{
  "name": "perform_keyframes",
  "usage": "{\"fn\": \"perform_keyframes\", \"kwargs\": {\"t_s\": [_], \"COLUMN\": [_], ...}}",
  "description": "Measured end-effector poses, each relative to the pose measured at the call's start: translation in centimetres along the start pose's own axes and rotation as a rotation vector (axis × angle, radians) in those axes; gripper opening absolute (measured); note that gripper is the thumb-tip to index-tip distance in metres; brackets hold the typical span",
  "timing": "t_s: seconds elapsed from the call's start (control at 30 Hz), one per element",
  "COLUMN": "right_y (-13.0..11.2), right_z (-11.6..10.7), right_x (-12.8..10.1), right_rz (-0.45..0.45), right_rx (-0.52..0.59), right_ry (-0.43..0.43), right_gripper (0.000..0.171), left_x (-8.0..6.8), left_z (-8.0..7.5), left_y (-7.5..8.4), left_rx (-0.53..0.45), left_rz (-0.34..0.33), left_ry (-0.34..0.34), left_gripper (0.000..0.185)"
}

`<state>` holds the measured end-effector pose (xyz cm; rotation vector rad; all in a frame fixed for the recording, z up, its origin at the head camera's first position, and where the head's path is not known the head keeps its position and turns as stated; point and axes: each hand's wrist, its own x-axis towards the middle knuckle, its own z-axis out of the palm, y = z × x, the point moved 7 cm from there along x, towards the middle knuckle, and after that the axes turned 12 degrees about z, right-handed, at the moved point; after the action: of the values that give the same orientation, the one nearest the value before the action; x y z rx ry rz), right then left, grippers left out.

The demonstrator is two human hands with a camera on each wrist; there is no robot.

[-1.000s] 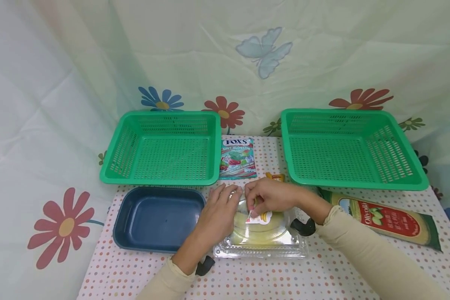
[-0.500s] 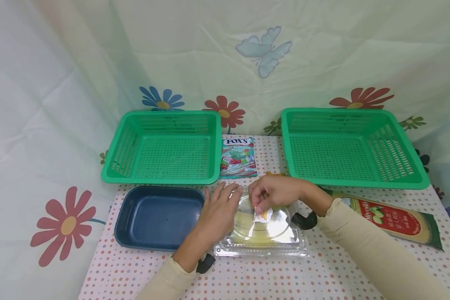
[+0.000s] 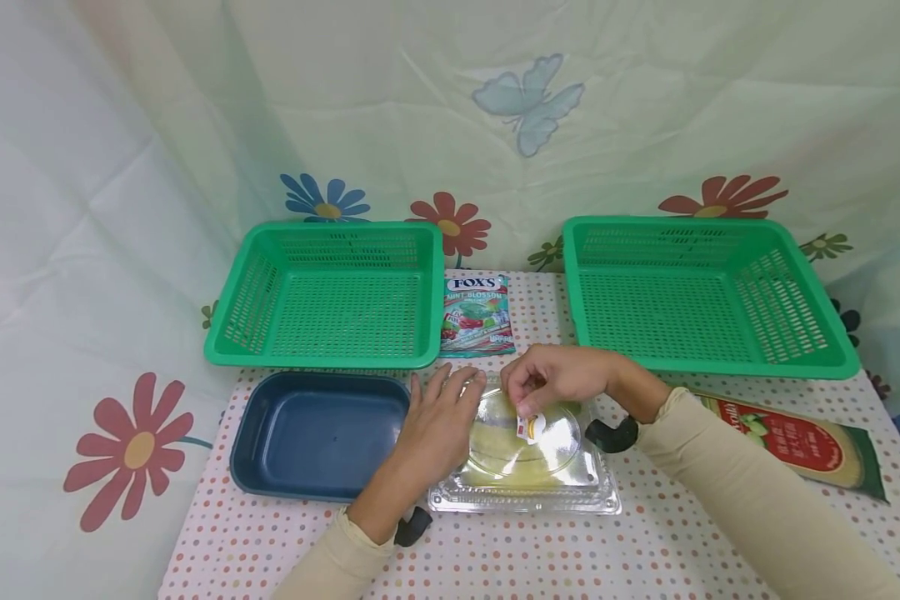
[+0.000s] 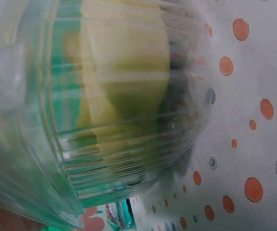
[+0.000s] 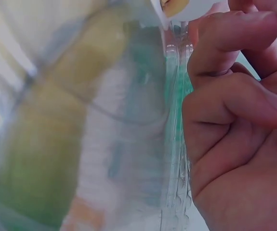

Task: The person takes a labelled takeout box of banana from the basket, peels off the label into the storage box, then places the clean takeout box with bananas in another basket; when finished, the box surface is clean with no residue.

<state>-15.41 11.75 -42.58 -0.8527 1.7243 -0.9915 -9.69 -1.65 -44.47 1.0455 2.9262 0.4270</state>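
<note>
A clear plastic clamshell box (image 3: 527, 502) lies on the dotted tablecloth with yellow-green fruit (image 5: 39, 159) inside. My left hand (image 3: 438, 429) rests on the box's left side, fingers spread over the lid's edge. Above the lid, my right hand (image 3: 562, 375) pinches one edge of a small white sticker (image 3: 531, 427) with a yellow fruit picture. That edge is curled up from the lid. In the right wrist view the sticker (image 5: 174, 6) shows only at the top, beside bent fingers (image 5: 234, 101). The left wrist view is filled by the ribbed box wall (image 4: 124, 159).
Two green baskets (image 3: 322, 358) (image 3: 720, 367) stand at the back. Between them lies a FOX'S candy bag (image 3: 476, 317). A dark blue tub (image 3: 330, 433) sits left of the box. An Olivoilà pasta pack (image 3: 802, 446) lies right, partly behind my right forearm.
My right hand has moved slightly to the right and back, drawing the sticker's lifted edge along. The small orange item behind it is now hidden. My left hand has stayed nearly still.
</note>
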Motion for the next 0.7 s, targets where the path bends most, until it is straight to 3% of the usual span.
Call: {"fn": "perform_keyframes", "kwargs": {"t_s": [0.3,0.53,0.7], "right_y": [0.1,0.2,-0.2], "right_z": [-0.4,-1.4,-1.0], "right_x": [-0.4,-1.3,-0.9], "right_rz": [-0.027,-0.034,0.026], "right_rx": [0.031,0.203,0.131], "right_ry": [-0.026,0.046,0.087], "right_gripper": [0.016,0.015,0.010], "left_x": [0.0,0.1,0.0], "left_z": [-0.2,-0.3,-0.3], "left_y": [0.2,0.4,0.3], "left_rx": [0.018,0.024,0.013], "left_rz": [0.003,-0.001,-0.010], "left_ry": [-0.007,-0.008,-0.016], "left_gripper": [0.063,0.057,0.060]}}
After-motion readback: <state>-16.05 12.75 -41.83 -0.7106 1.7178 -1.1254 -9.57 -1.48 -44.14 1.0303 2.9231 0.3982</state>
